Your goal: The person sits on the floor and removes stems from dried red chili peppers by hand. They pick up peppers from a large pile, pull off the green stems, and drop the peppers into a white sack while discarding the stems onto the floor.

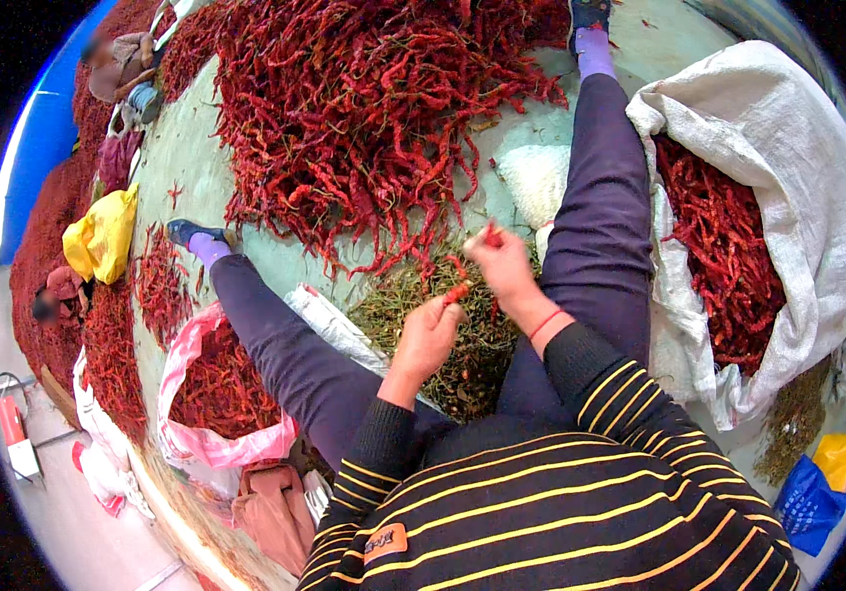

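Note:
My left hand (pixel 427 336) grips a dried red chili pepper (pixel 457 294) between thumb and forefinger, its tip pointing up to the right. Slightly higher and to the right, my right hand (pixel 500 267) is closed around a red chili piece (pixel 493 236); its fingertips are blurred. Both hands are above a heap of dry chili stems (pixel 467 369) lying between my outstretched legs. Beyond them spreads a large pile of long dried red chilies (pixel 349 133), whose near edge touches the stems.
At right, a large white woven sack (pixel 792 140) stands open with chilies inside. A pink-rimmed bag (pixel 172 399) of chilies is outside my left leg. A white mesh bundle (pixel 537 181) lies by my right leg. Two people (pixel 116 68) (pixel 61 295) sit among chilies at left.

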The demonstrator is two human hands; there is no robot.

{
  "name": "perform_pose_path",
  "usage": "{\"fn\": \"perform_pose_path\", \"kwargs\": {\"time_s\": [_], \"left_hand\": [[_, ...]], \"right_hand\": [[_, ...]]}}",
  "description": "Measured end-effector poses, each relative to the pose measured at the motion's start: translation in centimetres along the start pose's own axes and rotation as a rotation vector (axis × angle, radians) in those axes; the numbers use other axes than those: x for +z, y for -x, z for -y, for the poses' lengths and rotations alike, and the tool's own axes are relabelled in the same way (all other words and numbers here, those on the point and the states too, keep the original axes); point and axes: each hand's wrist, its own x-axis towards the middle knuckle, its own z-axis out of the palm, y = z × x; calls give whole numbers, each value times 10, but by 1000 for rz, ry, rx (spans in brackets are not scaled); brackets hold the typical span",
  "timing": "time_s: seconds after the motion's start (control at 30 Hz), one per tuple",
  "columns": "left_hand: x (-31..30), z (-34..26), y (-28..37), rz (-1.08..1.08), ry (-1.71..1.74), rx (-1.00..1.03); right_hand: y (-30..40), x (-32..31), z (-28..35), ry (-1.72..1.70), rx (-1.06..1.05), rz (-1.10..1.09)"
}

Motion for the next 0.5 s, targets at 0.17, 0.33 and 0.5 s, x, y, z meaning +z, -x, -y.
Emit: {"fn": "perform_pose_path", "kwargs": {"time_s": [0.17, 0.33, 0.5], "left_hand": [[8, 15, 17, -128, 372, -203], [-22, 23, 3, -177, 511, -216], [-5, 32, -1, -300, 543, -187]], "right_hand": [[-4, -7, 19, -193, 218, 40], [-3, -7, 26, -204, 370, -36], [-1, -3, 13, 323, 35, 137]]}}
